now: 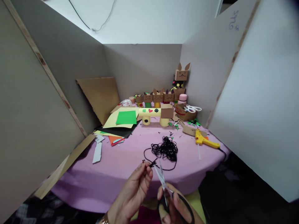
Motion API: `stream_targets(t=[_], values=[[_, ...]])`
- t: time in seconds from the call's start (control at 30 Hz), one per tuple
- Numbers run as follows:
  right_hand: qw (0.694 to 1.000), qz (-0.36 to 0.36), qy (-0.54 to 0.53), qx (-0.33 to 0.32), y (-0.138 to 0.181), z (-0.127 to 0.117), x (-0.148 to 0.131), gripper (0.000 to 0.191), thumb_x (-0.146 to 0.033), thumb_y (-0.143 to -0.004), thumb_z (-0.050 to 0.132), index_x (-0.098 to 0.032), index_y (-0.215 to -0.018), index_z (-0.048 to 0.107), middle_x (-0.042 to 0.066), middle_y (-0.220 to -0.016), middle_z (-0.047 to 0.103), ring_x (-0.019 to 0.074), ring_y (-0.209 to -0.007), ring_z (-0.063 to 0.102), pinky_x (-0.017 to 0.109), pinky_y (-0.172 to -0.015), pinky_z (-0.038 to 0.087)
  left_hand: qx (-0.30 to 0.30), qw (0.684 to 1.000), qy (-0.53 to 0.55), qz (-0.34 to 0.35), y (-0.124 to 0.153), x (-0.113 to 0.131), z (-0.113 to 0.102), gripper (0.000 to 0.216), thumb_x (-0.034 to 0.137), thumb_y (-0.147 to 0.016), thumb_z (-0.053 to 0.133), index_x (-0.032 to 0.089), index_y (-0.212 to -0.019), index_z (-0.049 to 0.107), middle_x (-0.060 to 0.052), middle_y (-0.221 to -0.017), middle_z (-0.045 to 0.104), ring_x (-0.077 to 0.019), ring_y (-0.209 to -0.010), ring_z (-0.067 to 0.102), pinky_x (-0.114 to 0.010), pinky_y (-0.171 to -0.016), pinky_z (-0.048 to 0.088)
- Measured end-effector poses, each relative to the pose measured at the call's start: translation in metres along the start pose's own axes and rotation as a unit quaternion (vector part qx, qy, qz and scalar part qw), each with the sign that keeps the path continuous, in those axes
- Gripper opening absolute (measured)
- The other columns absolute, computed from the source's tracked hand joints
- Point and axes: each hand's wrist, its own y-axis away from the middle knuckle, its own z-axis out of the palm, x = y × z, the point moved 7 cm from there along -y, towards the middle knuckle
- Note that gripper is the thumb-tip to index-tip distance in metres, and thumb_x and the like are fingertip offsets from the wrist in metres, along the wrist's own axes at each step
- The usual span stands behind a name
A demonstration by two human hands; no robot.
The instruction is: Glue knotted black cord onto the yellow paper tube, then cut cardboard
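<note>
My left hand point(137, 180) pinches a short bunch of black cord point(152, 164) between thumb and fingers. In my right hand point(174, 202) is a pair of scissors point(162, 178) with black handles, its blades parted and pointing up close beside the bunch. A loose tangle of black cord point(167, 148) lies on the cloth just beyond both hands. Farther back stands a yellow paper-tube animal body point(149, 112) on tube legs, with a plain cardboard box head point(167, 111) and coloured cutouts stuck along its side.
Paper sheets, topped by a green sheet point(126, 117), lie at left. A yellow glue gun point(205, 140) rests at right, near a cardboard box point(184, 113) holding white-handled scissors point(192, 108). Several box-headed cardboard animals point(158, 97) stand behind. Grey panels point(142, 65) enclose the pink-clothed table point(130, 149).
</note>
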Motion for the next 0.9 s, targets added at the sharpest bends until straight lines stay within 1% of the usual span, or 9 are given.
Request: stream_targets(t=[0.23,0.37,0.43,0.5,0.57,0.6,0.67,0.8,0.9], values=[[0.998,-0.026,-0.007,0.054,0.002,-0.008,-0.004,0.045,-0.061,-0.074,0.056,-0.021,-0.093,0.053,-0.004,-0.057,0.050,0.0063,-0.047,0.047,0.016,-0.042,0.027,-0.002,0.998,0.023,-0.064,-0.002,-0.013,-0.006,0.027,0.002,-0.088,0.039,0.003,-0.074,0.062,-0.008,-0.061,0.068,-0.0104,-0.052,0.067,-0.019,-0.054,0.058],[0.965,-0.109,0.171,0.165,0.000,-0.027,-0.049,0.045,-0.061,-0.078,0.051,-0.020,-0.097,0.051,-0.004,-0.059,0.048,0.0073,-0.047,0.040,0.018,-0.043,0.027,0.008,0.999,-0.025,-0.032,-0.002,-0.007,-0.007,0.025,0.002,-0.087,0.042,0.006,-0.073,0.062,-0.006,-0.063,0.068,-0.0083,-0.052,0.065,-0.019,-0.056,0.056],[0.890,-0.124,0.355,0.256,-0.001,-0.045,-0.083,0.040,-0.051,-0.077,0.057,-0.020,-0.101,0.049,-0.004,-0.064,0.050,0.0095,-0.051,0.044,0.020,-0.048,0.033,0.004,0.995,-0.096,0.017,-0.003,0.002,-0.006,0.018,0.002,-0.083,0.049,0.009,-0.073,0.062,-0.004,-0.067,0.068,-0.0066,-0.051,0.062,-0.018,-0.054,0.053],[0.743,-0.117,0.560,0.347,0.000,-0.062,-0.119,0.042,-0.041,-0.073,0.062,-0.020,-0.107,0.049,0.000,-0.075,0.058,0.0146,-0.065,0.055,0.023,-0.059,0.040,-0.005,0.981,-0.183,0.065,-0.004,0.011,-0.004,0.009,0.007,-0.078,0.059,0.013,-0.072,0.061,-0.002,-0.074,0.068,-0.0049,-0.053,0.059,-0.015,-0.050,0.048],[0.562,-0.055,0.721,0.401,-0.001,-0.078,-0.144,0.043,-0.033,-0.079,0.054,-0.020,-0.118,0.045,0.002,-0.083,0.063,0.0177,-0.072,0.060,0.025,-0.064,0.042,-0.013,0.962,-0.253,0.106,-0.006,0.020,-0.001,0.010,0.016,-0.073,0.068,0.016,-0.068,0.060,0.001,-0.080,0.067,-0.0033,-0.053,0.053,-0.013,-0.048,0.042],[0.521,-0.041,0.745,0.414,-0.001,-0.085,-0.152,0.043,-0.029,-0.080,0.052,-0.018,-0.120,0.045,0.005,-0.085,0.064,0.0203,-0.075,0.061,0.028,-0.066,0.042,-0.018,0.953,-0.277,0.125,-0.007,0.024,0.000,0.013,0.021,-0.070,0.071,0.016,-0.066,0.059,0.003,-0.081,0.066,-0.0030,-0.053,0.050,-0.013,-0.049,0.039],[0.470,-0.024,0.772,0.428,-0.004,-0.096,-0.159,0.041,-0.024,-0.080,0.050,-0.014,-0.120,0.047,0.010,-0.088,0.065,0.0242,-0.078,0.062,0.031,-0.066,0.042,-0.032,0.935,-0.316,0.159,-0.008,0.032,0.003,0.018,0.028,-0.065,0.074,0.017,-0.064,0.059,0.005,-0.079,0.063,-0.0038,-0.053,0.043,-0.015,-0.051,0.036],[0.433,-0.026,0.796,0.422,-0.009,-0.105,-0.157,0.027,-0.018,-0.080,0.049,-0.013,-0.104,0.060,0.015,-0.095,0.062,0.0269,-0.084,0.059,0.033,-0.066,0.042,-0.057,0.898,-0.385,0.205,-0.004,0.044,0.015,0.022,0.033,-0.068,0.070,0.018,-0.058,0.057,0.003,-0.075,0.059,-0.0093,-0.063,0.043,-0.020,-0.060,0.033],[0.424,-0.050,0.805,0.412,-0.009,-0.102,-0.155,0.025,-0.016,-0.081,0.048,-0.014,-0.101,0.063,0.017,-0.104,0.058,0.0294,-0.096,0.054,0.036,-0.071,0.042,-0.074,0.884,-0.413,0.206,0.002,0.048,0.024,0.025,0.034,-0.073,0.065,0.018,-0.056,0.055,0.002,-0.072,0.057,-0.0125,-0.070,0.045,-0.022,-0.065,0.032]])
